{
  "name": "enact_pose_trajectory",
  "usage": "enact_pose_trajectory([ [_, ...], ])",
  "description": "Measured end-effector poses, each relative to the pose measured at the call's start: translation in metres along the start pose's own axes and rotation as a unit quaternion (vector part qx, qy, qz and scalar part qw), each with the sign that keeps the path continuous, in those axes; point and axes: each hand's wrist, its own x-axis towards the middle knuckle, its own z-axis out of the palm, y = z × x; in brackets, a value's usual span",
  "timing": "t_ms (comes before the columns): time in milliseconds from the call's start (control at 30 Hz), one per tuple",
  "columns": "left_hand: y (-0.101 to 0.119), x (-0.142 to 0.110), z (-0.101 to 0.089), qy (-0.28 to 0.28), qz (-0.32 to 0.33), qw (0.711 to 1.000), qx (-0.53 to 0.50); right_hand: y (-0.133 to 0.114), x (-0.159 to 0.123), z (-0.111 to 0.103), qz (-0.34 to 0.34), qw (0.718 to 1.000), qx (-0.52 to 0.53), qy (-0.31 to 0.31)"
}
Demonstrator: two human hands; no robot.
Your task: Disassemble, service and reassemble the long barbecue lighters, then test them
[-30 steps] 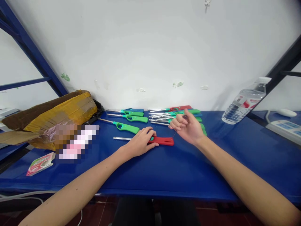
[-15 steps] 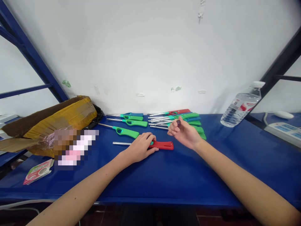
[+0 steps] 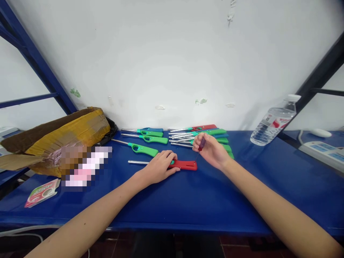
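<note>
A red long-necked gas lighter (image 3: 185, 165) lies flat on the blue table, its metal tube pointing left. My left hand (image 3: 161, 166) is closed over its trigger area and presses it to the tabletop. In my right hand (image 3: 212, 151) is a small screwdriver (image 3: 202, 144) with a dark purple-red handle. Its thin shaft slants down to the right end of the red handle, where the tip appears to touch near a small hole. Just beyond my left hand lies a green lighter (image 3: 145, 149). Behind my right hand is a pile of green, blue and red lighters (image 3: 205, 127).
More lighters (image 3: 153, 139) lie at the back left. An open, taped cardboard box (image 3: 68, 129) stands on the left, near a torn printed package (image 3: 43, 192). A tilted water bottle (image 3: 272, 123) and a power strip (image 3: 326, 152) are on the right. The wall borders the table's back.
My right hand has turned and the screwdriver now points down, its shaft showing and reaching the red lighter's end. My left hand still holds the lighter in place.
</note>
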Motion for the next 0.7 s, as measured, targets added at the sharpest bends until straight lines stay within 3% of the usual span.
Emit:
enact_pose_trajectory([
  [133, -0.0002, 0.0, 0.0006, -0.001, 0.0, 1.0, 0.004, 0.0013, 0.0031, 0.0019, 0.025, 0.999, 0.002, 0.027],
  [367, -0.0021, -0.0004, 0.0027, 0.004, 0.001, 1.0, 0.0, -0.0048, -0.0006, 0.0017, 0.016, 1.0, 0.022, -0.01],
  [567, -0.0009, -0.0006, 0.0017, 0.004, -0.002, 1.0, -0.001, -0.0028, 0.0007, -0.0009, -0.01, 0.999, 0.014, 0.033],
  [700, 0.0016, -0.0003, -0.0002, -0.002, -0.003, 1.0, 0.008, -0.0017, 0.002, 0.0022, 0.026, 0.999, 0.024, 0.025],
])
